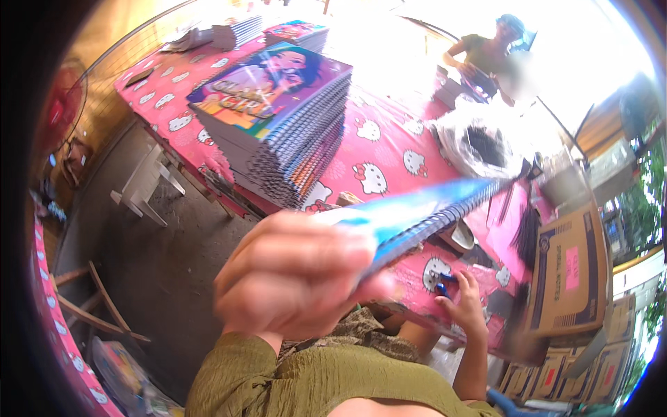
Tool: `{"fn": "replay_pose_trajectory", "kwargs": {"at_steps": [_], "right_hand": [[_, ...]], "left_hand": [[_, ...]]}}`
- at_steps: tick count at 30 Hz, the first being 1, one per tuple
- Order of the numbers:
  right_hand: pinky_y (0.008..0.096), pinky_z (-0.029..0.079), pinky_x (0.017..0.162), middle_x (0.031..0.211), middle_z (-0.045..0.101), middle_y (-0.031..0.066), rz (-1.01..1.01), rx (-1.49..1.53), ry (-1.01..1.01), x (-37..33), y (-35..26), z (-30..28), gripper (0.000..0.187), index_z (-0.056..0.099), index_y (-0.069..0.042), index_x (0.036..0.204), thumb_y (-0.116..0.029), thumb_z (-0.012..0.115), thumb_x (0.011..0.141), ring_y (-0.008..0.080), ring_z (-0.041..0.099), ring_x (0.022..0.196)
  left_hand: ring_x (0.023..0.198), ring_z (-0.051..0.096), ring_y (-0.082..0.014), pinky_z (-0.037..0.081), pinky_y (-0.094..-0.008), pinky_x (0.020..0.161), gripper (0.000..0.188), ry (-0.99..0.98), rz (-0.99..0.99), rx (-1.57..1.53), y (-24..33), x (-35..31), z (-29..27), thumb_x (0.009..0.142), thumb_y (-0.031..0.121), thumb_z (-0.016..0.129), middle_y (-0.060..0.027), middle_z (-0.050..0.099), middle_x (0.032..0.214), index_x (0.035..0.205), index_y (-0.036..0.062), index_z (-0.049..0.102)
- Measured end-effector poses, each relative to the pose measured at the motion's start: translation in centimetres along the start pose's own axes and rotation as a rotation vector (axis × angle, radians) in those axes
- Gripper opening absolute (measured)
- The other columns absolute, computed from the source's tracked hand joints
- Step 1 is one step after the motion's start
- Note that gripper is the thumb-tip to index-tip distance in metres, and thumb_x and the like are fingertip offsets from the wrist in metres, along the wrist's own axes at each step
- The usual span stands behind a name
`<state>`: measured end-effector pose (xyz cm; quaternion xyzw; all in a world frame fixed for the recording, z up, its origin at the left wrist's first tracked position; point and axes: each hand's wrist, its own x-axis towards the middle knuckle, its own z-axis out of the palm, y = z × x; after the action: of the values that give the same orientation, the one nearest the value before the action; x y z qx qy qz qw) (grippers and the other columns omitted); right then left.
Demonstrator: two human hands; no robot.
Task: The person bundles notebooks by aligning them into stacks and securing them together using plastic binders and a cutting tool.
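My left hand (299,271), blurred by motion, is closed round one end of a spiral notebook (424,205) with a blue cover. The notebook is raised off the table and tilted, its coil binding running along the lower right edge. Lower on the right, at the table's near edge, my right hand (464,300) has its fingers round a small tool with blue handles (445,282); its working end is not clear. Beyond my left hand stands a tall stack of spiral notebooks (271,90) with colourful illustrated covers.
A pink patterned cloth covers the table (375,132). A clear plastic bag (479,142) holds dark coils, and loose black coils (526,236) lie at right. Cardboard boxes (570,271) stand beside the table. A white stool (149,184) is at left. Another person (486,59) sits across.
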<state>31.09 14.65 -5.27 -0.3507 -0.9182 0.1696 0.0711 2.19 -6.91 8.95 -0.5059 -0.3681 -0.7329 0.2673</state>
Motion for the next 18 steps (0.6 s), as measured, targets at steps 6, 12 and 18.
{"fn": "replay_pose_trajectory", "kwargs": {"at_steps": [6, 12, 18], "right_hand": [[0.0515, 0.030, 0.105, 0.130, 0.046, 0.0188, 0.069, 0.004, 0.147, -1.9, -1.6, 1.9, 0.055, 0.045, -0.004, 0.134, -0.031, 0.062, 0.088, 0.0357, 0.043, 0.123], [0.0421, 0.047, 0.084, 0.111, 0.054, 0.0172, -0.408, 0.320, 0.276, -1.8, -10.7, -2.7, 0.044, 0.055, -0.003, 0.119, -0.021, 0.069, 0.082, 0.0332, 0.055, 0.098], [0.0449, 0.047, 0.084, 0.111, 0.054, 0.0183, -0.339, 0.399, 0.268, -2.0, -12.2, -1.7, 0.051, 0.054, -0.002, 0.120, -0.022, 0.074, 0.078, 0.0352, 0.054, 0.102]], "left_hand": [[0.088, 0.069, -0.0213, 0.057, -0.0309, 0.072, 0.024, -0.552, -0.384, 0.072, -0.6, -7.6, 1.0, 0.072, -0.009, 0.072, -0.0123, 0.070, 0.102, 0.093, 0.0013, 0.071], [0.088, 0.068, -0.0201, 0.059, -0.0282, 0.074, 0.023, -0.371, -0.515, 0.059, -1.1, -11.6, 2.8, 0.071, -0.013, 0.072, -0.0172, 0.065, 0.109, 0.092, -0.0049, 0.068], [0.088, 0.068, -0.0220, 0.058, -0.0290, 0.073, 0.021, -0.402, -0.571, 0.057, -0.6, -11.6, 3.1, 0.071, -0.016, 0.070, -0.0157, 0.066, 0.103, 0.091, -0.0077, 0.068]]}}
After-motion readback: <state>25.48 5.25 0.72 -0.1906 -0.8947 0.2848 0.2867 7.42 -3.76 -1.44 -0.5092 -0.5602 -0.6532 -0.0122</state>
